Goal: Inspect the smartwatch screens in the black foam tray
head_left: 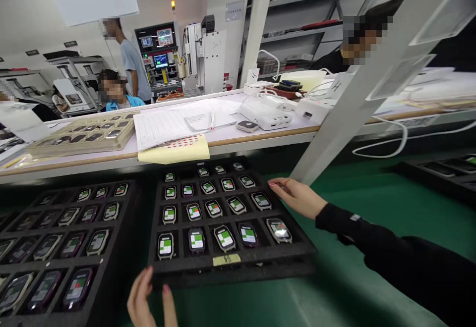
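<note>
A black foam tray [219,221] lies in front of me with rows of smartwatches [195,240], most of their screens lit in green and white. A yellow label [226,259] is stuck on its near edge. My left hand [148,299] is at the tray's front left corner, thumb and fingers apart; whether the fingertips touch the foam I cannot tell. At the tray's right side, my right hand [297,197] has its fingers stretched out along the edge. Its fingertips appear to touch the rim, and no watch is in either hand.
Another black watch tray [124,228] stands at the left, and a further one [439,171] at the far right. Above runs a shelf holding papers [163,129], a white charging box [266,113], and a beige tray [122,138]. A slanted grey post [334,109] crosses at right. Other people are beyond.
</note>
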### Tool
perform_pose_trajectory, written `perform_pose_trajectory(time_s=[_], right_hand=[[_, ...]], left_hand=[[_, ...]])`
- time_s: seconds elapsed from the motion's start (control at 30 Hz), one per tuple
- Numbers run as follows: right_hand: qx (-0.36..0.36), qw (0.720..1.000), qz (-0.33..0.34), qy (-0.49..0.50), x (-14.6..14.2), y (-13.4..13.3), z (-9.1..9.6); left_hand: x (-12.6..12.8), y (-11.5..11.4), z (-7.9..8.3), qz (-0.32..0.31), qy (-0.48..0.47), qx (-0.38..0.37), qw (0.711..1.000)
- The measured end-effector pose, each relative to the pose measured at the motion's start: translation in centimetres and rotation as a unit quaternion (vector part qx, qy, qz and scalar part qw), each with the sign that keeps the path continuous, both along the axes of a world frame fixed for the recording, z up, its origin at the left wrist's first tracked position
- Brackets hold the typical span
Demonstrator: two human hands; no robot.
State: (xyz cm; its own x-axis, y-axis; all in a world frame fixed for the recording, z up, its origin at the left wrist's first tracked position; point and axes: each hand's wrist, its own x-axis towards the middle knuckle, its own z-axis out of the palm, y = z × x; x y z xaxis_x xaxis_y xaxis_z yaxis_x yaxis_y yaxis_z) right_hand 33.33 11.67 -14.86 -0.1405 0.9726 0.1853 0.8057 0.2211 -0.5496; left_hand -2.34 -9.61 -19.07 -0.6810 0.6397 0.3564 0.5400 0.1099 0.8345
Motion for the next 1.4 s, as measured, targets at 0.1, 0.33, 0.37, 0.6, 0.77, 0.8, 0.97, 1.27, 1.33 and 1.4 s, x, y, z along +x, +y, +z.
perform_pose_trajectory(time_s=[0.1, 0.33, 0.37, 0.6, 0.77, 0.8, 0.97, 1.27, 1.33, 1.4], right_hand=[[-0.107, 0.990, -0.016, 0.089, 0.9, -1.6, -1.2], [-0.292, 0.887, -0.014, 0.357, -0.9, -3.0, 0.5], [-0.314, 0.864, 0.010, 0.395, -1.4, -3.1, 1.1], [-0.404, 0.772, 0.020, 0.490, -4.5, -3.4, 5.2], [-0.375, 0.764, -0.016, 0.525, -5.3, -2.5, 6.7], [-0.351, 0.776, -0.007, 0.523, -5.1, -2.2, 6.7], [-0.211, 0.846, 0.040, 0.488, -4.0, -1.8, 4.4], [0.013, 0.971, 0.199, 0.129, -7.7, -2.0, -0.1], [0.053, 0.970, 0.230, 0.047, -9.1, -1.0, -0.4], [0.055, 0.973, 0.223, 0.025, -10.3, 0.3, -0.9]], left_hand=[[-1.4, 1.7, 3.0, -0.038, -0.186, -0.137, 0.972], [-0.4, 3.3, 7.1, -0.063, -0.391, -0.066, 0.916], [-0.4, 3.4, 7.7, -0.084, -0.436, -0.023, 0.896], [1.7, 5.8, 10.9, -0.211, -0.658, 0.069, 0.720], [3.2, 9.6, 12.5, -0.200, -0.675, 0.027, 0.709], [3.3, 10.3, 13.0, -0.189, -0.676, 0.026, 0.712], [3.1, 12.7, 15.3, -0.194, -0.666, 0.037, 0.719], [2.9, 14.5, 16.3, -0.206, -0.667, 0.026, 0.716], [2.6, 14.4, 16.5, -0.203, -0.665, 0.029, 0.718], [2.3, 14.3, 16.6, -0.196, -0.662, 0.032, 0.722]])
